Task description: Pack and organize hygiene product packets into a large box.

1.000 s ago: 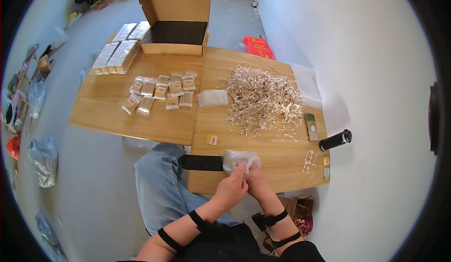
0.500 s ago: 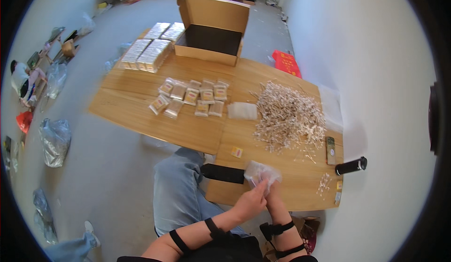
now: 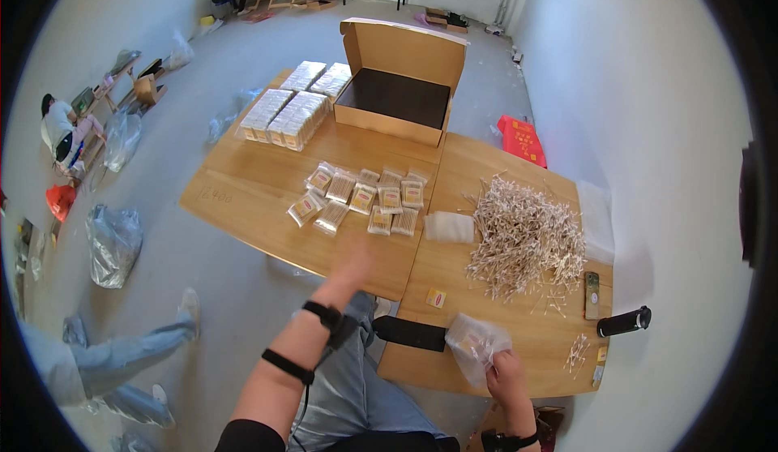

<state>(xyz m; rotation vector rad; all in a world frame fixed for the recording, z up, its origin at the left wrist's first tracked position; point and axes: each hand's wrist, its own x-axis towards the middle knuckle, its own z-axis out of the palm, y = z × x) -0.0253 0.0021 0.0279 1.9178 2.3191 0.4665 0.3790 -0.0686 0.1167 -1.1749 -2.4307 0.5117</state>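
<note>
My right hand [image 3: 507, 373] grips the edge of a clear plastic bag [image 3: 472, 340] over the front of the wooden table. Smeared by motion, my left hand [image 3: 356, 261] reaches over the table edge, below several small packets of cotton swabs [image 3: 362, 198]; its fingers cannot be made out. A small yellow card [image 3: 436, 298] lies between my hands. Beside the bag, a black flat strip [image 3: 409, 333] juts past the table edge. Right of the packets lie a stack of clear little bags [image 3: 450, 227] and a large heap of loose cotton swabs [image 3: 527, 237].
An open cardboard box [image 3: 392, 111] with a black interior stands at the back, beside wrapped blocks of packets [image 3: 298, 119]. A phone [image 3: 592, 294] and a black bottle [image 3: 624, 322] lie at the right edge. Another person's legs [image 3: 121, 367] are at lower left; people sit farther off.
My left hand has let go of the plastic bag and swung left and forward toward the packets. My right hand still holds the bag. The whole view has shifted.
</note>
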